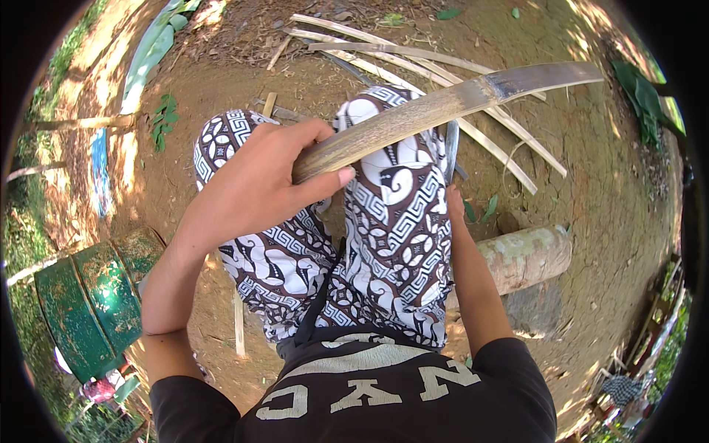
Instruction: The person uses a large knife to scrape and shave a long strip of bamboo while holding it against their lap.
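Note:
A split bamboo slat [421, 111], broad and curved with a dark node, slants up to the right across my knees. My left hand [262, 173] is closed round its lower end, thumb on the near side and fingers behind. Down beside my right knee, my right hand [456, 205] shows only in part, as the leg covers most of its fingers. A narrow grey metal blade [451, 151], like a large knife's, rises straight from that hand. Its handle is hidden.
Several pale bamboo strips [509, 122] lie crossed on the dirt ground [605, 199] ahead. A log [528, 258] lies at my right, above a grey stone block. A rusty green drum [88, 303] stands at my left. Green leaves [151, 59] lie at far left.

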The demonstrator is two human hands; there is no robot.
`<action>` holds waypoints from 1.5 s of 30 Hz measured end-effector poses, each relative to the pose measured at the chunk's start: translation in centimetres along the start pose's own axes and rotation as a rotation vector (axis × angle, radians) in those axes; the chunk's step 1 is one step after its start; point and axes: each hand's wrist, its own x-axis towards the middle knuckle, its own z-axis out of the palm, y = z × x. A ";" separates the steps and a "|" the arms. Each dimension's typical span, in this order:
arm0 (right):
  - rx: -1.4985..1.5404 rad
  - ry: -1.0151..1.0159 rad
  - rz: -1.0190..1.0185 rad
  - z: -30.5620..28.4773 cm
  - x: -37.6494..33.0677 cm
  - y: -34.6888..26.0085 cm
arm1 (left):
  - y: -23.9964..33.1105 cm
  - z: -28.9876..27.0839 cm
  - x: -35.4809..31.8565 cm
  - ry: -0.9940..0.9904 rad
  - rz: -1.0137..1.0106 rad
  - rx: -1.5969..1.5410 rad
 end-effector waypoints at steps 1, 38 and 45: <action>-0.021 0.170 -0.096 1.0 0.6 1.3 | 0.5 -0.5 0.1 -0.063 -0.056 -0.073; -0.098 0.529 -1.004 -31.9 -26.4 -25.8 | -6.6 2.7 -1.2 -0.049 -0.187 -1.262; -0.188 0.474 -1.201 -28.0 -24.6 -28.2 | -7.8 3.7 -2.0 0.075 -0.066 -1.097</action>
